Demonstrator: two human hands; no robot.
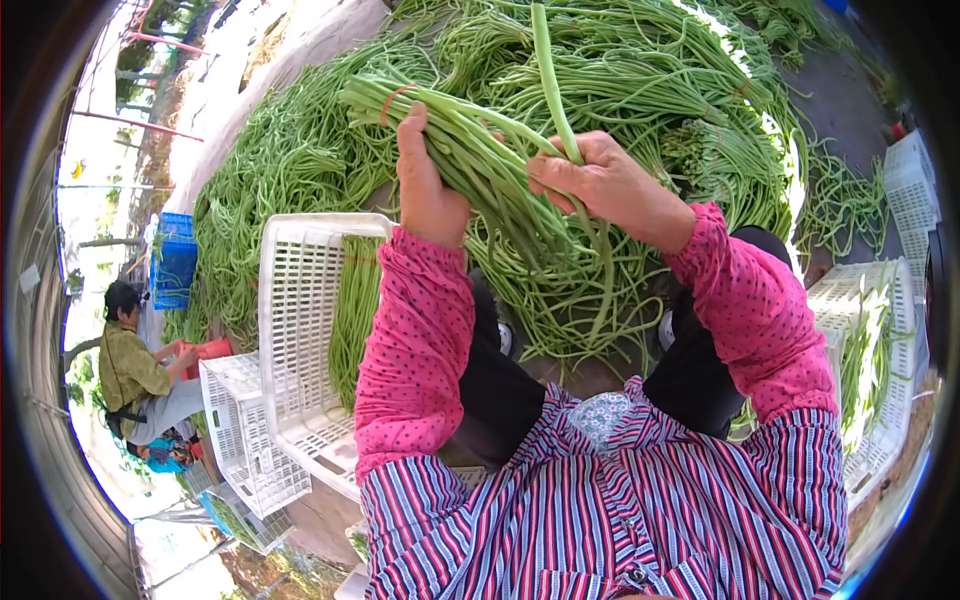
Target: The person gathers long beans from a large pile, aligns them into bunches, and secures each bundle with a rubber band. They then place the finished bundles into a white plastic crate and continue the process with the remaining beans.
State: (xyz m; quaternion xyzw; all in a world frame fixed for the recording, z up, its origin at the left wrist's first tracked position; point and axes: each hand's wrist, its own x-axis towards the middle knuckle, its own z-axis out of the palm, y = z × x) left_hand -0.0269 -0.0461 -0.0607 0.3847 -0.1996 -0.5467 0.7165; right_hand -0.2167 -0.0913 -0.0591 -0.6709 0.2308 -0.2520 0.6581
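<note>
The left hand (425,190) is wrapped tight around a bundle of long beans (470,150) above the far bean heap (300,150), while the right hand (600,180) pinches a single long bean (550,70) against the bundle's right side.

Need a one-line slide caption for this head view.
Left hand grips a bundle of long beans; right hand pinches one bean above a heaped pile.
</note>
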